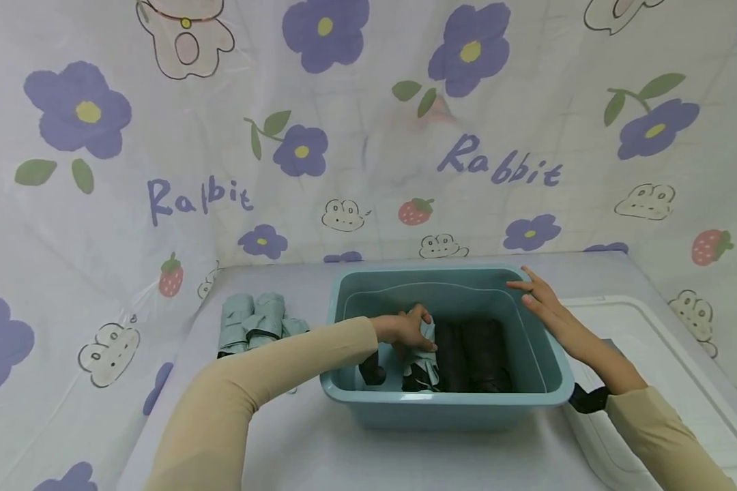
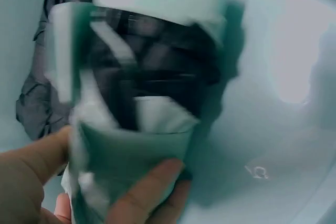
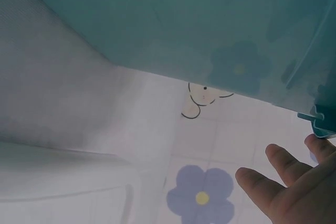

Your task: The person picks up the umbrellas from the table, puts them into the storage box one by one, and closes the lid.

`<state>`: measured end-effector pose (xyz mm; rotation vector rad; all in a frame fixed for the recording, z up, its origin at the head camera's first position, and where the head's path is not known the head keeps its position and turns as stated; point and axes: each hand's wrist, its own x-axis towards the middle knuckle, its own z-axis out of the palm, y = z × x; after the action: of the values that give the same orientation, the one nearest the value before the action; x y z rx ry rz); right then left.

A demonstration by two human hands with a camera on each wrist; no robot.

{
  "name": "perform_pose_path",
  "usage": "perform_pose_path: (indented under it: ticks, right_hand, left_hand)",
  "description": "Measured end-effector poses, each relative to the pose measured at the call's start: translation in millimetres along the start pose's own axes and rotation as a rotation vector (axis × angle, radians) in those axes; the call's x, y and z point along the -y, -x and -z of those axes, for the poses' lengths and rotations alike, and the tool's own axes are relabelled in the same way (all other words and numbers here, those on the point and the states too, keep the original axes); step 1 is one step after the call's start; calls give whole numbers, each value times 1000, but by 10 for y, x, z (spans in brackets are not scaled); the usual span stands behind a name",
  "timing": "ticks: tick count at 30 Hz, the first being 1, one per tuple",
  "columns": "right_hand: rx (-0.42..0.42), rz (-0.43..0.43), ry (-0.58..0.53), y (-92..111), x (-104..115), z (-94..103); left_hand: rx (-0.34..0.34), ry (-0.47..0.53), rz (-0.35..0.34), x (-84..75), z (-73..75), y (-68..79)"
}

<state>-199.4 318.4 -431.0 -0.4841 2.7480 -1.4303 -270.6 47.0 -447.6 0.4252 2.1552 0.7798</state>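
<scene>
Inside the blue-green plastic bin (image 1: 448,398), my left hand (image 1: 407,330) grips a rolled bundle (image 1: 426,365) of pale green cloth and black quilted fabric. In the left wrist view the thumb and fingers curl around the pale green end of the bundle (image 2: 136,156); the picture is blurred. To its right in the bin lie black rolled bundles (image 1: 484,354), side by side. My right hand (image 1: 553,314) is at the bin's right rim, fingers spread and fairly straight. The right wrist view shows the fingertips (image 3: 278,153) right by the rim, with nothing held.
Several pale green rolled bundles (image 1: 264,317) lie on the table left of the bin, partly behind my left sleeve. A white lid (image 1: 669,361) lies flat on the right, under my right forearm. A printed floral sheet (image 1: 368,170) hangs behind the table.
</scene>
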Motion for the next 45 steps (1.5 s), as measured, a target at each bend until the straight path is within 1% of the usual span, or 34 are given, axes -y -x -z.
perform_pose_path:
  ticks: [4, 8, 11, 15, 18, 20, 23, 25, 27, 29, 34, 41, 43, 45]
  right_hand:
    - [0, -1, -7, 7, 6, 2]
    - [-3, -2, -7, 13, 4, -2]
    - [-3, 1, -6, 11, 7, -3]
    - [7, 5, -8, 9, 10, -4]
    - [15, 3, -12, 5, 15, -4]
    - [16, -1, -15, 3, 16, -6]
    - [19, 3, -20, 3, 17, -9]
    - [18, 9, -25, 4, 20, -8]
    - [19, 15, -29, 5, 22, -5]
    - [19, 16, -29, 8, 21, 3]
    - [10, 6, -24, 22, 19, 14]
    - [15, 12, -30, 12, 35, 16]
    - [16, 13, -29, 13, 36, 11]
    - [13, 8, -28, 19, 40, 4]
  left_hand:
    - [-18, -11, 13, 0, -16, -11]
    - [-3, -27, 14, -13, -5, 5]
    - [36, -31, 23, -32, 19, 26]
    - [114, -32, 38, -61, 45, 46]
    - [143, -109, 42, -87, 58, 60]
    - [143, -197, 36, -106, 65, 76]
    - [143, -330, 17, -139, 86, 105]
    - [159, -380, -2, -162, 114, 128]
    - [179, -409, -17, -178, 153, 151]
    - [201, -425, -40, -193, 204, 175]
    - [206, -441, -99, -218, 335, 259]
    - [173, -462, -134, -214, 424, 395]
    - [162, -464, -155, -208, 437, 433]
    - [147, -460, -190, -192, 456, 462]
